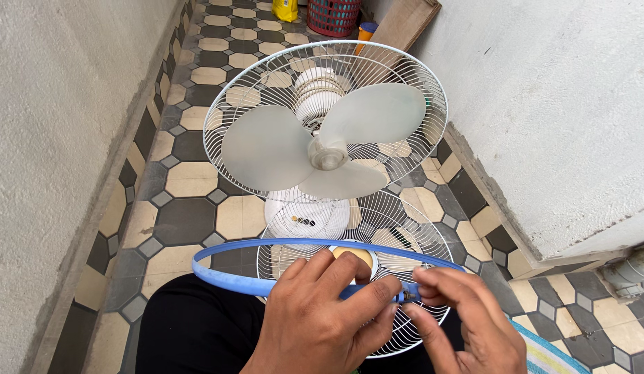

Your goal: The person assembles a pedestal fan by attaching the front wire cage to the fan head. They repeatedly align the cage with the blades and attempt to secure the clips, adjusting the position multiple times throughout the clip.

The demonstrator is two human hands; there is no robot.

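Note:
A white fan (315,215) stands on the tiled floor with its front grille off, so the three pale blades (329,149) show in front of the rear wire guard (225,104). The detached front grille (398,228) leans low, just beyond my hands. My left hand (322,318) grips a blue plastic rim band (225,270) that loops over the grille. The thumb and fingers of my right hand (460,315) pinch the small clasp (408,294) where the band's ends meet, touching my left fingertips.
Grey plastered walls close in on the left (51,138) and right (557,104). A red basket (333,15), a yellow bag (286,10) and a board (405,24) stand at the far end. A grey pipe (630,270) runs low at right. My dark-clothed leg (190,325) is below.

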